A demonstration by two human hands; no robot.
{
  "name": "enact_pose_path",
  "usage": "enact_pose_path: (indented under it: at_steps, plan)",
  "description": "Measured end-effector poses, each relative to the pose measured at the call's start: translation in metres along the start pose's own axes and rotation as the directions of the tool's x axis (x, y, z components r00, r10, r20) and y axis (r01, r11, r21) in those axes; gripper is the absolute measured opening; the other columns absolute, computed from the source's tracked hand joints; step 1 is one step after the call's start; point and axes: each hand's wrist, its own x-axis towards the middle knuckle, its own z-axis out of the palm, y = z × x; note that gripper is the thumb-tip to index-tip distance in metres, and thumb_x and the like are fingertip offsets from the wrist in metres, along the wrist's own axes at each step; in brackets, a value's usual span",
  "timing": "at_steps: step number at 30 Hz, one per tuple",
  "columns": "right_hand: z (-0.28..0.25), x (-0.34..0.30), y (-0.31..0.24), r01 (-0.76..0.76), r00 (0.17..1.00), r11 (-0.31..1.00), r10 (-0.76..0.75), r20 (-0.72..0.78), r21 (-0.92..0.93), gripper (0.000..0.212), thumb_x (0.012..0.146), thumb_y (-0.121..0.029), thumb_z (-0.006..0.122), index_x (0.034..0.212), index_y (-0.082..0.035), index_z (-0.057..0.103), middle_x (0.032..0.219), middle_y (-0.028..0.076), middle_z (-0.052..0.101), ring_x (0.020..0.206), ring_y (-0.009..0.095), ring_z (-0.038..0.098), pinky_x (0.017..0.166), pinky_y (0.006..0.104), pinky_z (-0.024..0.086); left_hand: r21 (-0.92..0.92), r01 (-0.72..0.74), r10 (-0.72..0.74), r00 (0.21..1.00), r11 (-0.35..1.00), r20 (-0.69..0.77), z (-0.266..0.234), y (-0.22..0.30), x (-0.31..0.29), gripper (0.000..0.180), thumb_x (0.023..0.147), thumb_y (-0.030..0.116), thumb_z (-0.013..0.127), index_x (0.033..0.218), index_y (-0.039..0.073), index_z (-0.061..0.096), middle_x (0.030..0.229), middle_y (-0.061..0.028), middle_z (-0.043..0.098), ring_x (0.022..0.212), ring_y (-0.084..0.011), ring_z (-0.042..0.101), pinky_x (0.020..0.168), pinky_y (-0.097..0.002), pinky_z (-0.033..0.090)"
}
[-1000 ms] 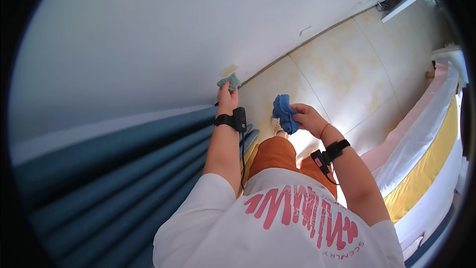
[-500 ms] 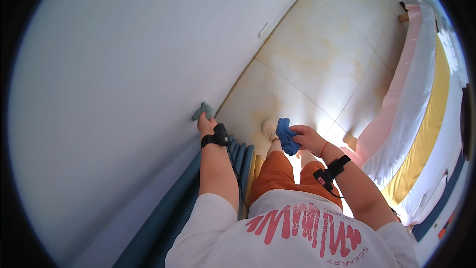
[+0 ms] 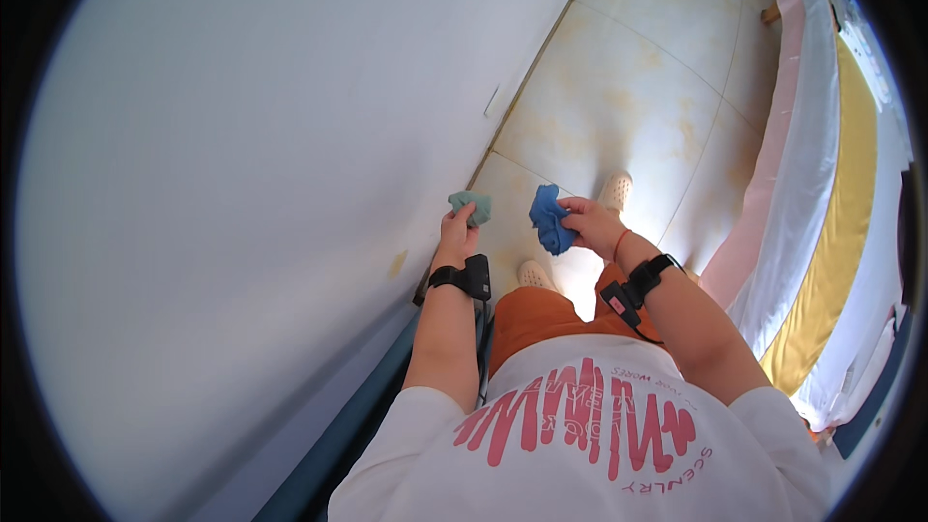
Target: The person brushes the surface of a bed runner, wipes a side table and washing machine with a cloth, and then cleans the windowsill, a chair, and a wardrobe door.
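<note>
My left hand (image 3: 456, 235) grips a crumpled pale green cloth (image 3: 472, 208) between thumb and fingers, in front of the white wall (image 3: 242, 155). To its right, my right hand (image 3: 592, 222) pinches a bunched blue cloth (image 3: 549, 219) by its right side. The two cloths are apart, both held over the tiled floor in this view. A yellowish-brown mark (image 3: 398, 263) shows on the wall left of my left forearm. Each wrist wears a black strap with a small box.
Pale stained floor tiles (image 3: 638, 68) run along the wall's base. A bed with pink, white and yellow bedding (image 3: 846, 193) stands on the right. Dark teal curtain-like folds (image 3: 338, 445) lie at lower left. Below my hands are my light clogs (image 3: 617, 191).
My left hand has moved right, away from the wall, with the green cloth. The blue cloth has shifted slightly up and left. One foot has stepped forward, and the wall mark has come into view.
</note>
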Motion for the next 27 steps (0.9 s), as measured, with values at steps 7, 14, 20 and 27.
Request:
enact_pose_path:
  at_steps: [7,14,20,27]
  plan:
    - [-0.011,-0.02,0.017,0.038,0.988,0.99,-0.058,-0.145,-0.133,0.038,0.083,0.002,0.044,0.121,0.0,0.048,0.105,0.01,0.059,0.093,0.019,0.061,0.081,0.032,0.053,-0.078,-0.072,0.072,0.997,0.994,0.0,-0.009,-0.039,-0.044,0.026,0.08,-0.001,0.063,0.103,-0.004,0.052,0.1,-0.0113,0.059,0.091,-0.0232,0.06,0.078,-0.0321,0.052]
    - [0.012,-0.038,0.039,0.12,0.982,0.983,-0.137,-0.127,-0.14,0.04,0.083,0.001,0.045,0.122,0.0,0.046,0.108,0.01,0.058,0.095,0.019,0.06,0.08,0.0314,0.052,-0.315,-0.181,0.134,0.977,0.932,-0.165,-0.06,-0.046,-0.043,0.026,0.082,0.001,0.063,0.105,-0.002,0.052,0.103,-0.0121,0.058,0.095,-0.0243,0.059,0.077,-0.0316,0.052]
    - [0.039,-0.079,0.124,0.017,0.99,0.989,-0.037,-0.136,-0.149,0.04,0.084,0.0,0.042,0.123,0.0,0.046,0.108,0.01,0.058,0.094,0.017,0.06,0.084,0.0325,0.051,-0.263,-0.18,0.092,0.945,0.948,-0.313,-0.124,-0.082,-0.021,0.025,0.082,0.004,0.064,0.106,0.001,0.054,0.105,-0.0088,0.059,0.095,-0.0227,0.058,0.077,-0.033,0.05]
    - [-0.012,-0.114,0.054,-0.093,0.984,0.995,0.096,-0.15,0.031,0.044,0.085,0.001,0.043,0.129,-0.001,0.042,0.11,0.009,0.059,0.096,0.017,0.061,0.085,0.0312,0.051,-0.277,-0.251,0.078,0.854,0.928,-0.514,-0.119,-0.088,-0.037,0.02,0.082,0.003,0.064,0.101,0.003,0.056,0.103,-0.0064,0.059,0.093,-0.0203,0.057,0.076,-0.0312,0.051]
